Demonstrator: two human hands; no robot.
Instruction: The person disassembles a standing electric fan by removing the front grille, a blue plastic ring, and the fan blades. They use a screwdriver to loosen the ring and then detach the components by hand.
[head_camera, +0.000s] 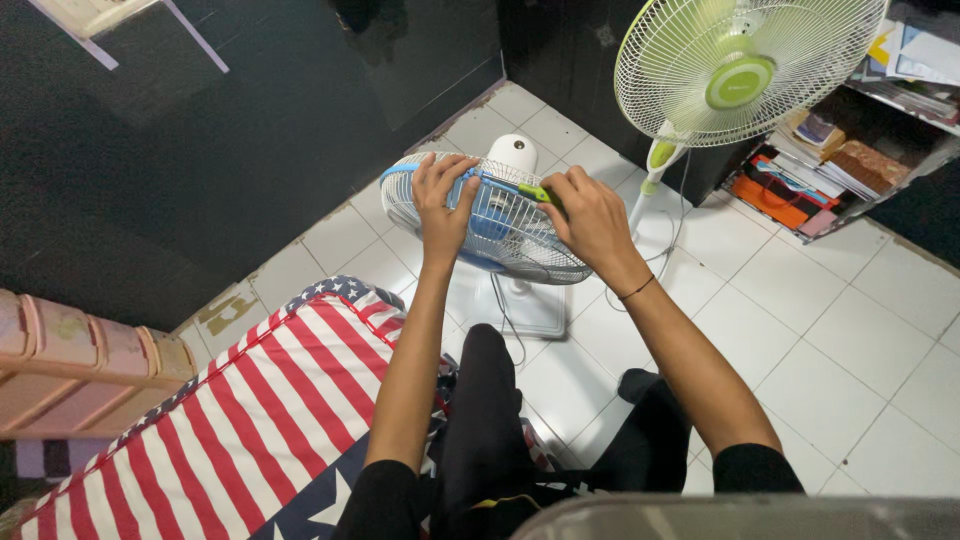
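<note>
**On the tiled floor, two hands at a small fan**

Nearest lies a striped, starred cloth (250, 420). Beyond, the left hand (443, 205) grips the blue table fan (490, 220) by its grille rim, steadying it; the right hand (590, 220) clenches a green-handled screwdriver (520, 188) against it. Farther off stands a green pedestal fan (740, 70).

Lighting: bright, even, overhead; white floor tiles (860, 330) well lit, soft shadows under arms. Dark wall (200, 150) glossy, faint reflections. Focus: sharp centrally. Distortion: wide-angle bending at edges; blurred grey strip (740, 515) along bottom.
</note>
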